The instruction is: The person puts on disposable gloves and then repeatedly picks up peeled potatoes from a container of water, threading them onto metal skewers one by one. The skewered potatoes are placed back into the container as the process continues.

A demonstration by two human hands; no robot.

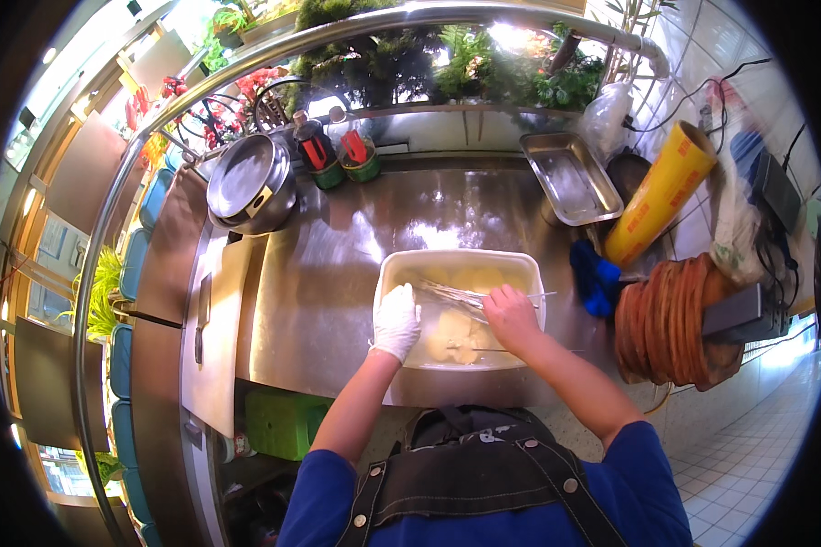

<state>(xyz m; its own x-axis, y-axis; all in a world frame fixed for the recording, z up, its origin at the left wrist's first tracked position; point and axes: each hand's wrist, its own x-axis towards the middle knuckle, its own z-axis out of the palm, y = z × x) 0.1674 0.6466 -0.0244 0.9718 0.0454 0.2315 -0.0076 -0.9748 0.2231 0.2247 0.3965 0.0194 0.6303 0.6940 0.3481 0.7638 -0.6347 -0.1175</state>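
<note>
A white plastic tub (462, 256) stands near the front edge of the steel counter. In it lie pale yellow rounded slices (458, 335), seemingly in liquid, and a bundle of thin skewers (451, 295) slants across above them. My left hand (397, 321), in a white glove, is at the tub's left side by the bundle's left end; whether its fingers grip anything is unclear. My bare right hand (513, 316) is closed on the right part of the bundle. One separate thin skewer (489, 351) lies lower down, across the slices and towards the tub's right rim.
Left are steel bowls (250, 181), a white cutting board (222, 342) and a knife (200, 328). Two bottles (359, 154) stand behind. Right are a steel tray (575, 181), a yellow film roll (660, 195), a blue cloth (594, 277) and stacked reddish-brown round pieces (670, 321).
</note>
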